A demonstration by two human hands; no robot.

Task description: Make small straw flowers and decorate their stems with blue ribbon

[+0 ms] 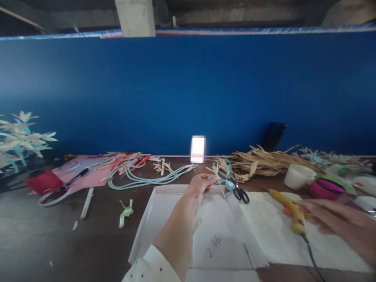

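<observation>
My left hand (202, 185) is over the far part of a white cardboard tray (164, 219), its thumb and fingers pinched together. Between them is a small craft flower (216, 169) with pale, straw-like petals and a thin stem slanting down. Blue ribbon (229, 184) lies close behind, beside black-handled scissors (241, 195). On the right, my right hand (337, 223) is smeared by motion. Its fingertips reach the handle of a yellow hot glue gun (293, 213) with an orange trigger; whether they grip it I cannot make out.
Dried husks (264, 162), a white cup (298, 176) and a magenta pouch (326, 188) stand at the right. Pale blue cords (147, 182), pink paper (88, 172) and a red pouch (44, 182) lie left. A lit phone (197, 149) leans against the blue partition (188, 86).
</observation>
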